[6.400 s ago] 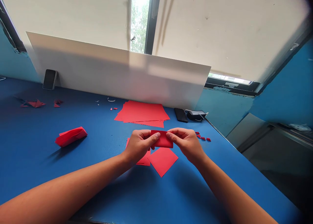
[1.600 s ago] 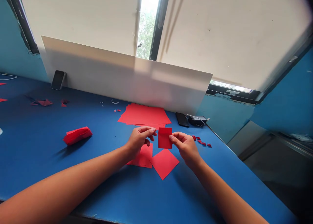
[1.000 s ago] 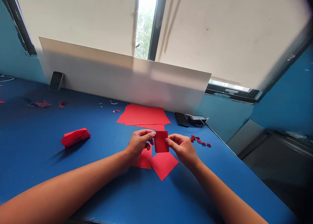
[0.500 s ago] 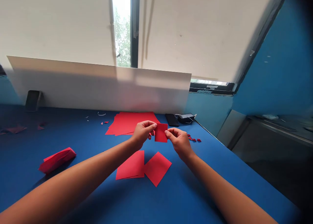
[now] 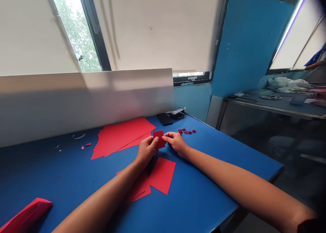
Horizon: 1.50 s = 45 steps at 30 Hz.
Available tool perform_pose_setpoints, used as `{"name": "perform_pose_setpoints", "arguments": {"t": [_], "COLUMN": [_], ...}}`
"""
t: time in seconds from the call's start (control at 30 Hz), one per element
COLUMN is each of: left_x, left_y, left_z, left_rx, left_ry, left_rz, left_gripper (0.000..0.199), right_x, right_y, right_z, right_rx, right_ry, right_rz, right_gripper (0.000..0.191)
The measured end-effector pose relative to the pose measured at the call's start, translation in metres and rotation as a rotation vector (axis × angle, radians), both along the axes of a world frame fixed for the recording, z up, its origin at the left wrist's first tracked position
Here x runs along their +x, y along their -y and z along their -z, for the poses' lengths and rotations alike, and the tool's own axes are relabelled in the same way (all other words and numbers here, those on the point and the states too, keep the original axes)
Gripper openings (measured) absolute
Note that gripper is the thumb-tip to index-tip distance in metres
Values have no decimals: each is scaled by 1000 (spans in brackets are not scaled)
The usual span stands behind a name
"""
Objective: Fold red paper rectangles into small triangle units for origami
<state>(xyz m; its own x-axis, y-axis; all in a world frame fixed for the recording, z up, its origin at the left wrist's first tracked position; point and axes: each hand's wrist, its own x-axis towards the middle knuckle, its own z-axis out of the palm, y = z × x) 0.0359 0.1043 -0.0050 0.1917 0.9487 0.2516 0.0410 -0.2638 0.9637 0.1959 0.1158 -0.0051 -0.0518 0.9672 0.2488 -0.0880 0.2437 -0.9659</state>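
Note:
A small red paper piece (image 5: 158, 138) is held up between my two hands, just above the blue table. My left hand (image 5: 147, 149) pinches its left side between thumb and fingers. On its right edge, my right hand (image 5: 175, 142) has a pinch grip as well. Below them lies a red paper square (image 5: 163, 175), flat and turned at an angle. Beside it, more red paper sheets (image 5: 139, 190) are partly hidden under my left forearm. Small folded red pieces (image 5: 187, 131) lie in a cluster beyond my right hand.
Large red sheets (image 5: 122, 134) are stacked at the back of the blue table (image 5: 198, 192). A black phone (image 5: 164, 119) and a black box with a white cable (image 5: 177, 113) sit at the back corner. A folded red paper (image 5: 30, 212) lies front left. Another person's arm (image 5: 315, 64) shows far right.
My view has swung to the right, bringing the other table and a person's arm into sight. Both hands still hold the small paper, which now looks narrower and more covered by my left fingers.

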Motion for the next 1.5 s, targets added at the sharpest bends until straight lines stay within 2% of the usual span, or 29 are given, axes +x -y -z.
{"name": "perform_pose_setpoints", "arguments": {"t": [0.3, 0.53, 0.77, 1.03, 1.5], "left_x": [4, 3, 5, 4, 6], "left_y": [0, 3, 2, 7, 5], "left_z": [1, 0, 1, -3, -4], "left_rx": [49, 45, 31, 21, -43], "left_ry": [-36, -102, -66, -112, -115], "left_rz": [-106, -114, -113, -51, -32], "left_gripper": [32, 35, 37, 39, 23], "right_x": [6, 7, 12, 12, 12], "right_y": [-7, -7, -6, -5, -8], "right_z": [7, 9, 3, 5, 5], "right_rx": [-29, -67, -142, -149, -139], "right_ry": [-52, -145, -284, -237, -284], "right_rz": [-33, -52, -74, -158, -51], "right_gripper": [21, 23, 30, 28, 28]}}
